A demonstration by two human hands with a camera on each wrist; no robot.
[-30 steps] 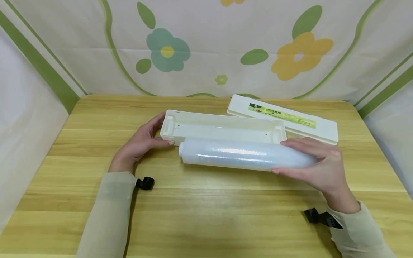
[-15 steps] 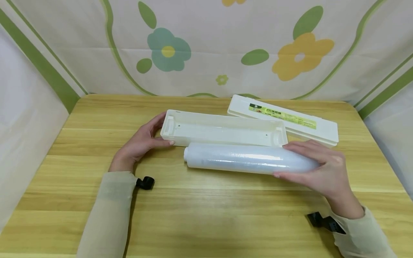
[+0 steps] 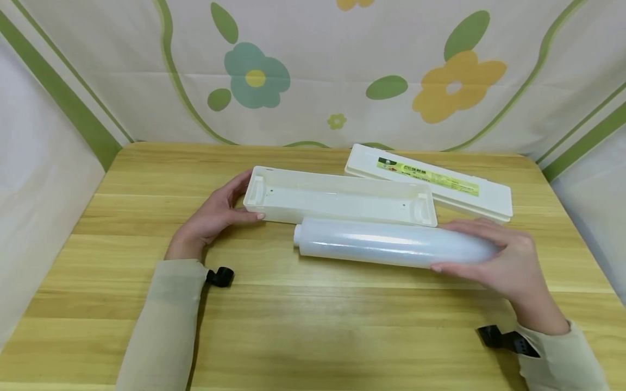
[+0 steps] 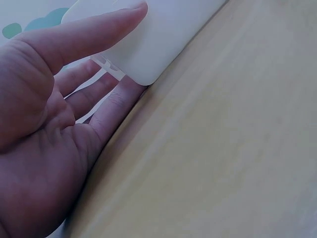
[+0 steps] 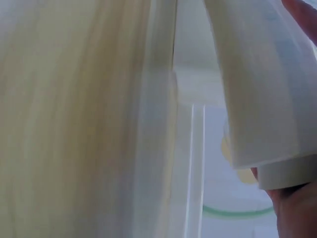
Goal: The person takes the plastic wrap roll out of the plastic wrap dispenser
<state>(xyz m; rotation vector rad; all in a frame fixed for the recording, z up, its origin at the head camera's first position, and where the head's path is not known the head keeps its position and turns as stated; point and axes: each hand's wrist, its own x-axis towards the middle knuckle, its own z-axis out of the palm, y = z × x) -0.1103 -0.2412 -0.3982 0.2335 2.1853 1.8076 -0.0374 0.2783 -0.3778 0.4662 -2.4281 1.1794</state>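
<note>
My right hand (image 3: 513, 263) grips the right end of a clear-wrapped roll of cling film (image 3: 371, 241), thumb at the near side and fingers over the far side. The roll hangs just in front of an uncovered long white box (image 3: 337, 184), overlapping its lower front edge in the head view. At the box's left end my left hand (image 3: 212, 214) holds it, thumb on the front wall and fingers round behind. The left wrist view shows that thumb against the box wall (image 4: 168, 39). In the right wrist view the roll (image 5: 267, 89) shows its pale core end by my hand.
Behind the box at the right lies its white lid (image 3: 489, 196), with a green and yellow label (image 3: 430, 176). All rest on a wooden table (image 3: 313, 326). A flower-printed cloth (image 3: 313, 70) stands close behind the table's far edge.
My right hand has drawn the cling film roll to the right and slightly toward me, away from the box. My left hand and the box have stayed nearly in place.
</note>
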